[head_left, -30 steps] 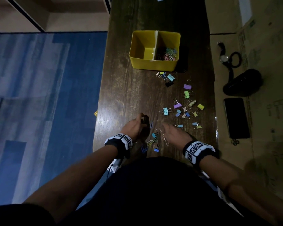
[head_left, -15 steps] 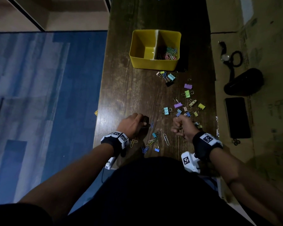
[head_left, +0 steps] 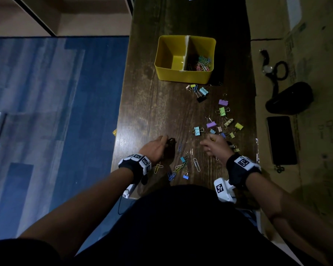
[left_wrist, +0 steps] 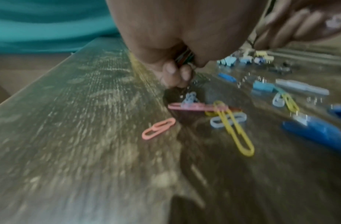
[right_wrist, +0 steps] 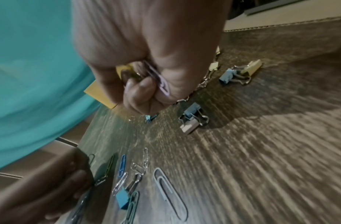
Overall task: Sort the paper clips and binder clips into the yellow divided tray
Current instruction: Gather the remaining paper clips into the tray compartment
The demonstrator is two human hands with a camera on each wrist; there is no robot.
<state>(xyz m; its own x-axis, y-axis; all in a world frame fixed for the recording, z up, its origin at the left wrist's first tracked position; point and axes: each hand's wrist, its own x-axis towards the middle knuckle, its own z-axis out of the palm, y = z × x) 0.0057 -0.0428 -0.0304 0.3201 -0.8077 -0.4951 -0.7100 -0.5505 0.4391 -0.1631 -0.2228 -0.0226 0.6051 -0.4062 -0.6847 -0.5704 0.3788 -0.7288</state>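
Left hand (head_left: 155, 148) low on the tabletop (head_left: 152, 112), fingers curled round a bunch of paper clips (left_wrist: 184, 58), fingertips (left_wrist: 170, 68) down at more loose clips. Right hand (head_left: 216, 147) fisted, raised just off the surface, a pale lilac paper clip (right_wrist: 162, 84) poking out of its grip. Loose paper clips (head_left: 196, 164) lie between both hands. Binder clips (head_left: 222, 111) scattered right of centre, past the right hand. Yellow tray (head_left: 183, 75) at far end: paper clips in right compartment, left one bare.

Prob. office/home desk: wooden desk (head_left: 158, 116), blue carpet (head_left: 46, 93), phone (head_left: 281, 140) on cardboard (head_left: 315, 169).
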